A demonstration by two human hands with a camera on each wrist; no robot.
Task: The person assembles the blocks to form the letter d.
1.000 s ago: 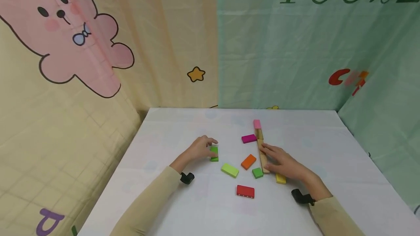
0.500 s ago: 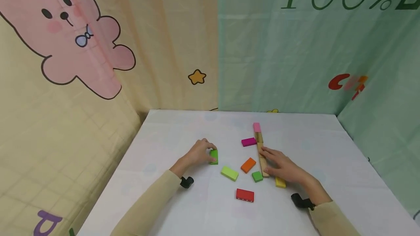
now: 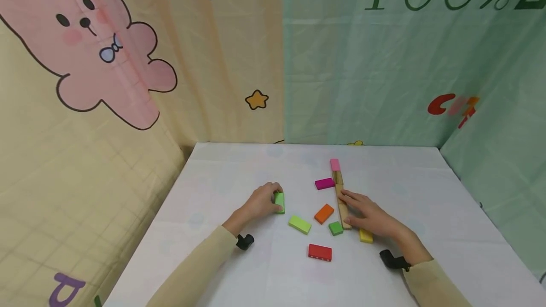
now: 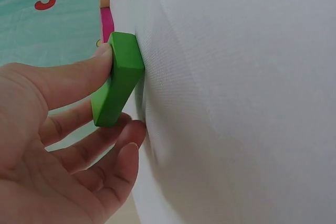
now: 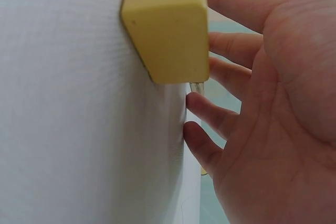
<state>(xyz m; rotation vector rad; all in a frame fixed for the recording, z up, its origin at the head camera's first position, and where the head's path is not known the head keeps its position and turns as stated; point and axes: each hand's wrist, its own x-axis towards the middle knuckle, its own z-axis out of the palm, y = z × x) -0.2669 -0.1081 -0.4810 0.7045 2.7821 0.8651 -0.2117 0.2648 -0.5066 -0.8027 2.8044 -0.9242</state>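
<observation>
My left hand pinches a green block at the left of the group, thumb at its near end and fingers at its far end. In the left wrist view that green block stands tilted close over the white cloth. My right hand lies along a row of plain wooden blocks, fingertips and thumb touching it, fingers spread and loosely extended. A pink block tops the far end of the row. Under the right wrist side sits a yellow block, large in the right wrist view.
Between the hands lie a lime block, an orange block and a small green block. A red block is nearer the front. A magenta block lies against the row's left side. Printed curtains stand behind the white table.
The left fingers, raised over the green block a second ago, have come down and taken hold of it, and it now tips slightly. The right hand stays on the wooden row.
</observation>
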